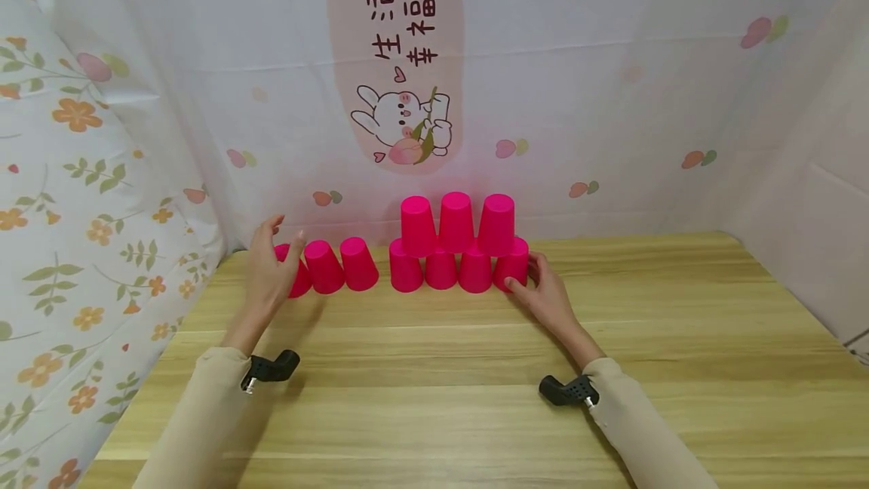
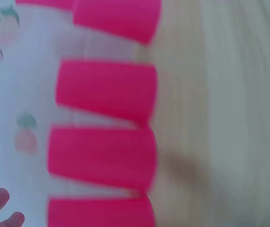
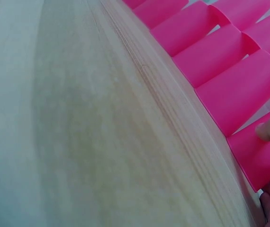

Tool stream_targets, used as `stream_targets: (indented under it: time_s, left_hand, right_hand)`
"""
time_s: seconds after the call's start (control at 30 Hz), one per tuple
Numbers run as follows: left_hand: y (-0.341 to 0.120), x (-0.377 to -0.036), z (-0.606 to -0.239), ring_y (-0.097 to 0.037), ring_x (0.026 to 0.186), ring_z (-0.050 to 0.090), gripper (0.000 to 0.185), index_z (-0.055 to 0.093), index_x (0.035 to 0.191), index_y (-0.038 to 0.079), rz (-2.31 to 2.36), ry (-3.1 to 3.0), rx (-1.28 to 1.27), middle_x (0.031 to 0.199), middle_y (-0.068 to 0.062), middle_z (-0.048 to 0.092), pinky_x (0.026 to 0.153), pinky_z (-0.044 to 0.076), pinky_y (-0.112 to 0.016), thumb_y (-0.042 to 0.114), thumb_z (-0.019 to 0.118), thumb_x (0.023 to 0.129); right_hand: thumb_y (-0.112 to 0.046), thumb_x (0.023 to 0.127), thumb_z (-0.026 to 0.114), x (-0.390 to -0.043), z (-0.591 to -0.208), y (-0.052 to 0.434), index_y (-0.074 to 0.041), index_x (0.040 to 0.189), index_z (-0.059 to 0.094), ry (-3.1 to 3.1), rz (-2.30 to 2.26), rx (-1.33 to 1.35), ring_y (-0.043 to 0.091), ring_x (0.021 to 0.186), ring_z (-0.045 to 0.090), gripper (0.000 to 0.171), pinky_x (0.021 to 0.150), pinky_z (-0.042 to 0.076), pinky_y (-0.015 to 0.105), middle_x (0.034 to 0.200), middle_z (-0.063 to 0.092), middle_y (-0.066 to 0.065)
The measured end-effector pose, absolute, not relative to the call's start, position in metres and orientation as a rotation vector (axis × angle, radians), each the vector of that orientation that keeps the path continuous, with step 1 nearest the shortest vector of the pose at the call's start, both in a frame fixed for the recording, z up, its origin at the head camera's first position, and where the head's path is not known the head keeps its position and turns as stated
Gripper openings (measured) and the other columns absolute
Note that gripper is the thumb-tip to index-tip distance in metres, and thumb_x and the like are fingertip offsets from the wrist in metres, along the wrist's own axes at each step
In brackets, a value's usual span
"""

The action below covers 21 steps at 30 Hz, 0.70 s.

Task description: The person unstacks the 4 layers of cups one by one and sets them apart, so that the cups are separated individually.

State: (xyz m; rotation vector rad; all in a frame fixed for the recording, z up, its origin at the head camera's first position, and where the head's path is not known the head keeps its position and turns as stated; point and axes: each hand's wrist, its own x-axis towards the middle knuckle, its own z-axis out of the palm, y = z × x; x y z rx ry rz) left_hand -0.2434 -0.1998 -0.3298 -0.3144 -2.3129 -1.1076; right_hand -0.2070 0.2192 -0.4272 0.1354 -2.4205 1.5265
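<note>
Bright pink cups stand upside down in a line along the back of the table. On the right, several form a bottom row [image 1: 440, 270], and three more cups [image 1: 456, 223] sit on top, bridging the gaps. My right hand [image 1: 545, 294] grips the rightmost bottom cup [image 3: 256, 156], thumb on its front and fingers round its far side. To the left stand three separate cups [image 1: 324, 268] on the table. My left hand [image 1: 266, 272] is at the leftmost cup [image 1: 300, 284], partly covering it, with its fingers raised and spread apart above the cup's top.
A pale wood-grain table [image 1: 421, 383] lies under everything. Right behind the cups hangs a white patterned curtain [image 1: 577, 112] with a rabbit drawing, and a floral curtain [image 1: 81, 232] runs along the left side. Each wrist wears a black camera mount [image 1: 274, 367].
</note>
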Motion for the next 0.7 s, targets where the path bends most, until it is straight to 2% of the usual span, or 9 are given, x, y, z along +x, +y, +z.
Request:
stream_targets:
  time_s: [0.23, 0.7]
  left_hand:
    - [-0.157, -0.244, -0.315, -0.033, 0.116, 0.046, 0.054, 0.046, 0.130, 0.000, -1.186, -2.293, -0.412, 0.128, -0.017, 0.050, 0.091, 0.039, -0.050, 0.032, 0.060, 0.089]
    - [-0.096, -0.254, -0.313, -0.033, 0.117, 0.048, 0.059, 0.042, 0.137, 0.004, -1.561, -2.314, -0.602, 0.132, -0.018, 0.048, 0.096, 0.038, -0.053, 0.025, 0.065, 0.087]
  right_hand:
    - [-0.015, 0.085, 0.068, -0.207, -0.429, 0.221, 0.001, 0.132, 0.038, -2.423, 1.517, 0.129, 0.034, 0.120, 0.047, 0.059, 0.100, 0.038, 0.043, 0.131, 0.048, 0.019]
    - [-0.017, 0.084, 0.068, -0.207, -0.429, 0.220, 0.001, 0.130, 0.039, -2.401, 1.525, 0.154, 0.034, 0.119, 0.048, 0.057, 0.100, 0.038, 0.044, 0.129, 0.049, 0.019]
